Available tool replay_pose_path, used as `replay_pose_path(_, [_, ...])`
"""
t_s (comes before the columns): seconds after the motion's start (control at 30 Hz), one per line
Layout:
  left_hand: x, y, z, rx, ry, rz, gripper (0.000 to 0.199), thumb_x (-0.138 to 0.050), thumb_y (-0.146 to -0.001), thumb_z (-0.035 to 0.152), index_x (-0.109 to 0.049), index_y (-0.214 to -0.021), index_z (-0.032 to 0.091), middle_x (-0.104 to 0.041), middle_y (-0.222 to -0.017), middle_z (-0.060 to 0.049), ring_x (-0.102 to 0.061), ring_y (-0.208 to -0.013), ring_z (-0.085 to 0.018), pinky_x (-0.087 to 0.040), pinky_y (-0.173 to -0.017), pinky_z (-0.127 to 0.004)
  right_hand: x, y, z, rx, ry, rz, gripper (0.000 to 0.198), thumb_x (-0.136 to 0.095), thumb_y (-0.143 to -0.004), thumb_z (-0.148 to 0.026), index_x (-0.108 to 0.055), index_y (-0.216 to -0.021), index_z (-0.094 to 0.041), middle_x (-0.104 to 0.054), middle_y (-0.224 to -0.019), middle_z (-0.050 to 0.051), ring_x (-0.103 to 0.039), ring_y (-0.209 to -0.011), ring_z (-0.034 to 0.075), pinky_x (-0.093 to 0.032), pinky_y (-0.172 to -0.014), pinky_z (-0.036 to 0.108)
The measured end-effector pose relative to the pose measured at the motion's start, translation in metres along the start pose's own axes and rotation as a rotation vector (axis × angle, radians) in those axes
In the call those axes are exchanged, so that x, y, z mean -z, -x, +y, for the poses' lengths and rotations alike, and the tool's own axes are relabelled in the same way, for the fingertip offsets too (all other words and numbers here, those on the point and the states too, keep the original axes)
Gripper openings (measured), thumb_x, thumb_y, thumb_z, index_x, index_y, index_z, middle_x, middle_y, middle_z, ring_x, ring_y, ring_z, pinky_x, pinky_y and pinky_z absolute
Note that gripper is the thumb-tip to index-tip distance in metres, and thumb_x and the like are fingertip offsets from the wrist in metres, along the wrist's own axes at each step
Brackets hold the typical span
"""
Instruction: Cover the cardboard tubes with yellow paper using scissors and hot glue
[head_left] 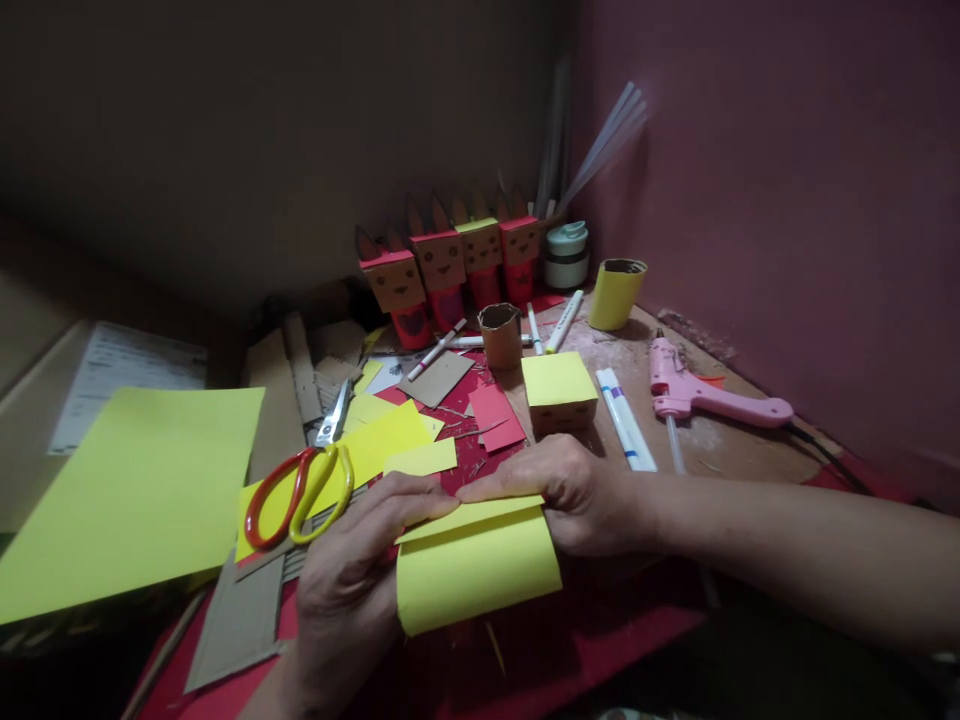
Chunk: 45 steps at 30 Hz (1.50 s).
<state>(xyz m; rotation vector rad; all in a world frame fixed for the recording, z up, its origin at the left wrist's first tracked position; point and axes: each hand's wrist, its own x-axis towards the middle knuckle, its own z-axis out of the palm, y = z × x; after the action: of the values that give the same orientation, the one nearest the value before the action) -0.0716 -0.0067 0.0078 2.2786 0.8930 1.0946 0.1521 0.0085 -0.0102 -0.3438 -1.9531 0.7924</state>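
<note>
Between my two hands is a yellow paper tube (480,580), its loose paper edge lapping over the top. My left hand (352,560) grips its left end, with the thumb lying along the flap. From the right, my right hand (577,490) presses the same flap with its thumb, fingers closed at the tube's right end. What lies inside the tube is hidden. Just beyond my hands stands a cardboard box with a yellow top (559,380). Scissors (304,495) with one red and one yellow handle lie left of my left hand.
A pink glue gun (712,395) and markers (626,420) lie at the right. Behind are a brown cardboard tube (500,337), a yellow-wrapped tube (618,295) and several box-headed figures (439,262). Yellow paper (150,490) and cardboard scraps (240,620) fill the left.
</note>
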Motion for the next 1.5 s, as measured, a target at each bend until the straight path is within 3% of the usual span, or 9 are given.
replay_pose_path(0.3, [-0.007,-0.002,0.003,-0.004,-0.052,0.006,0.025,-0.063,-0.081,0.006,-0.065,-0.099,0.023,-0.066,-0.090,0.000,-0.065,-0.082,-0.013,-0.050,-0.072,-0.021,0.002,0.001,-0.003,-0.019,0.089,-0.004,0.019,-0.057,-0.085,-0.015,-0.071,-0.094,-0.006,-0.073,-0.078,0.011,-0.069,-0.068,0.015,-0.053,-0.064,0.022])
replay_pose_path(0.43, [-0.008,-0.003,0.001,0.032,-0.049,-0.002,0.024,-0.063,-0.080,0.005,-0.067,-0.095,0.024,-0.067,-0.089,0.001,-0.065,-0.082,-0.013,-0.050,-0.071,-0.020,0.001,0.002,-0.004,-0.061,0.149,-0.019,0.017,-0.056,-0.083,-0.010,-0.072,-0.089,-0.009,-0.071,-0.074,0.007,-0.067,-0.065,0.014,-0.051,-0.062,0.021])
replay_pose_path(0.53, [-0.005,-0.004,-0.002,0.046,0.022,0.029,0.022,-0.063,-0.081,0.006,-0.069,-0.091,0.025,-0.068,-0.088,0.002,-0.065,-0.082,-0.014,-0.052,-0.072,-0.021,-0.001,0.002,-0.002,-0.150,0.064,-0.014,0.025,-0.056,-0.084,-0.009,-0.070,-0.104,-0.011,-0.075,-0.091,0.009,-0.071,-0.081,0.015,-0.054,-0.074,0.022])
replay_pose_path(0.63, [-0.001,-0.004,-0.005,0.069,0.071,0.080,0.024,-0.064,-0.080,0.006,-0.071,-0.091,0.027,-0.069,-0.089,0.003,-0.065,-0.083,-0.013,-0.051,-0.074,-0.020,-0.003,0.001,0.001,-0.298,-0.054,0.063,0.049,-0.052,-0.080,-0.005,-0.058,-0.128,-0.014,-0.074,-0.102,0.008,-0.070,-0.093,0.016,-0.056,-0.083,0.027])
replay_pose_path(0.77, [0.004,-0.005,-0.011,0.103,0.116,0.116,0.029,-0.064,-0.080,0.005,-0.071,-0.093,0.030,-0.068,-0.092,0.004,-0.063,-0.086,-0.012,-0.051,-0.077,-0.018,-0.005,-0.001,0.000,-0.429,-0.100,0.104,0.054,-0.054,-0.076,-0.009,-0.056,-0.131,-0.009,-0.073,-0.107,0.012,-0.071,-0.090,0.018,-0.058,-0.082,0.033])
replay_pose_path(0.97, [0.005,-0.003,-0.017,0.095,0.108,0.110,0.029,-0.064,-0.080,0.004,-0.072,-0.095,0.028,-0.066,-0.095,0.002,-0.062,-0.087,-0.014,-0.051,-0.076,-0.022,-0.003,-0.001,-0.003,-0.372,-0.019,0.103,0.048,-0.053,-0.076,-0.009,-0.062,-0.122,-0.001,-0.070,-0.114,0.019,-0.070,-0.098,0.023,-0.057,-0.089,0.037])
replay_pose_path(1.17, [0.004,-0.003,-0.014,0.064,0.062,0.090,0.030,-0.064,-0.080,0.004,-0.071,-0.095,0.028,-0.066,-0.094,0.003,-0.063,-0.086,-0.013,-0.051,-0.076,-0.020,-0.003,-0.002,-0.001,-0.336,0.060,0.091,0.043,-0.048,-0.076,-0.006,-0.071,-0.112,-0.014,-0.075,-0.103,0.008,-0.073,-0.088,0.017,-0.059,-0.082,0.028])
replay_pose_path(1.5, [0.002,-0.003,-0.012,0.074,0.047,0.078,0.029,-0.065,-0.079,0.005,-0.071,-0.093,0.029,-0.067,-0.091,0.002,-0.064,-0.084,-0.014,-0.050,-0.074,-0.022,-0.003,-0.002,0.001,-0.235,0.046,0.074,0.045,-0.045,-0.077,0.000,-0.073,-0.109,-0.015,-0.076,-0.102,0.005,-0.073,-0.090,0.015,-0.057,-0.085,0.025])
